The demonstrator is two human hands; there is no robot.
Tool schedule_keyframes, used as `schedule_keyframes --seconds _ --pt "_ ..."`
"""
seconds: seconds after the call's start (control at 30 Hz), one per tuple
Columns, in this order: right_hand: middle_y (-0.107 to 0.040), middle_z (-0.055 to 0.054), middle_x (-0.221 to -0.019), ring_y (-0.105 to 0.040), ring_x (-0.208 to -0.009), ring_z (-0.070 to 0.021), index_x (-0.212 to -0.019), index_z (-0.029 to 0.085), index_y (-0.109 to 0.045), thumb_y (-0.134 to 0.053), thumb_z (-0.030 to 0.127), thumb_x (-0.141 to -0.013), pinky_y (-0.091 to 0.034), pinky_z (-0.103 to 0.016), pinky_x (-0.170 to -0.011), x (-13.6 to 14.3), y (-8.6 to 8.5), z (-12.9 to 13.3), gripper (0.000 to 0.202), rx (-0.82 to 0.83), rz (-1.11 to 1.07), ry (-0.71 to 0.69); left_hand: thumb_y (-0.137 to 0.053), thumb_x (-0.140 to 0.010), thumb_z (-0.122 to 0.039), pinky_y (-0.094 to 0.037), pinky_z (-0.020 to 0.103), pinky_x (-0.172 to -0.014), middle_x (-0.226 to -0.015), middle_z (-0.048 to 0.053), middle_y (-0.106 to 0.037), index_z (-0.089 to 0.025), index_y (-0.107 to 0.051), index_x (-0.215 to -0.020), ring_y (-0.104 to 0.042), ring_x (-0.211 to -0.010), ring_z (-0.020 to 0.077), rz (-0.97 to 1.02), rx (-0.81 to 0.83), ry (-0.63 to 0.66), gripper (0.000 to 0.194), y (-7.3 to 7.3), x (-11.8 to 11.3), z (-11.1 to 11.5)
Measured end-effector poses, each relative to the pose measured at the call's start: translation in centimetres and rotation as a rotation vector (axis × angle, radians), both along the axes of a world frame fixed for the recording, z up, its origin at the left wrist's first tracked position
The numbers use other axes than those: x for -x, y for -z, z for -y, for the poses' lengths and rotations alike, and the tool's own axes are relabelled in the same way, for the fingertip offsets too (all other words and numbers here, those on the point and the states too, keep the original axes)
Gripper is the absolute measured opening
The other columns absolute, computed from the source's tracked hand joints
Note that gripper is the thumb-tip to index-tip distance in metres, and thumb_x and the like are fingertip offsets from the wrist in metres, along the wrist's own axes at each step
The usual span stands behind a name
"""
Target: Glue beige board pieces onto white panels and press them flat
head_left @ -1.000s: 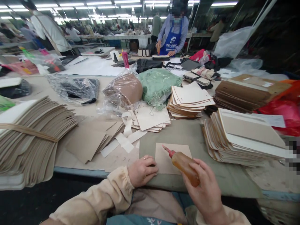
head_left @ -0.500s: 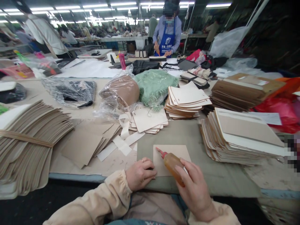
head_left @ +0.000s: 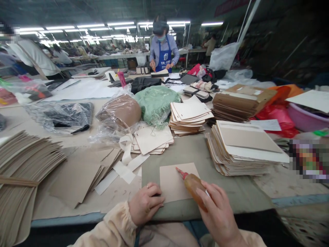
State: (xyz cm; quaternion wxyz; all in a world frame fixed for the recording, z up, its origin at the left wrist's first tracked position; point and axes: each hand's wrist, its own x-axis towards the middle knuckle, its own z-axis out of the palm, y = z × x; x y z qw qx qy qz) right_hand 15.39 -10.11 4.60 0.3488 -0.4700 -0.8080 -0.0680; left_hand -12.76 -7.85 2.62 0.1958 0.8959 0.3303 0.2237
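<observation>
Btl (head_left: 192, 186) long axis diag., nozzle (head_left: 181, 172) fwd-L

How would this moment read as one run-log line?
left hand: at left edge of tan card | right hand: holding amber bottle | red nozzle: over card | nearby: white strips

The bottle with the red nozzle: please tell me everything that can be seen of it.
The bottle looks like translucent amber plastic, rounded, narrowing to a slim red nozzle. The right hand grips and partly hides its rear. It slants over the beige sheet, nozzle pointing forward and left; whether the nozzle touches the sheet, I cannot tell.
</observation>
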Motion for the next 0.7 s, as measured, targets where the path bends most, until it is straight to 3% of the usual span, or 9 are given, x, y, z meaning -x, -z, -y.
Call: schedule_keyframes --seconds 0.4,0.57,0.7 --pt "-0.053 -0.013 -0.120 -0.049 -0.103 -0.0321 -0.111 0.019 -0.056 -0.055 0.008 -0.082 -0.046 -0.052 -0.084 -4.0 0.3 1.0 0.030 0.024 0.067 0.192 -0.053 -0.085 -0.013 -0.047 0.034 -0.078 -0.092 0.008 -0.057 -0.019 -0.064 -0.099 -0.051 -0.092 0.0198 0.007 -0.008 0.017 0.019 -0.7 -0.2 -0.3" --pt "-0.055 -0.014 -0.117 -0.050 -0.099 -0.0317 -0.110 0.018 -0.057 -0.056 0.009 -0.082 -0.047 -0.052 -0.081 -3.5 -0.1 0.8 0.030 -0.013 0.071 0.193 -0.053 -0.085 -0.013 -0.048 0.034 -0.079 -0.092 0.008 -0.058 -0.019 -0.065 -0.098 -0.052 -0.092 0.0197 0.020 -0.008 0.020 0.018 -0.5 -0.1 -0.2" --pt "-0.055 -0.014 -0.118 -0.048 -0.102 -0.0321 -0.109 0.017 -0.058 -0.055 0.006 -0.082 -0.046 -0.052 -0.082 -1.3 -0.1 0.7 0.029 0.011 0.056 0.129 -0.054 -0.085 -0.013 -0.048 0.033 -0.080 -0.092 0.008 -0.059 -0.019 -0.064 -0.098 -0.052 -0.094 0.0196 0.026 -0.004 0.016 0.018 -0.2 -0.1 -0.2"
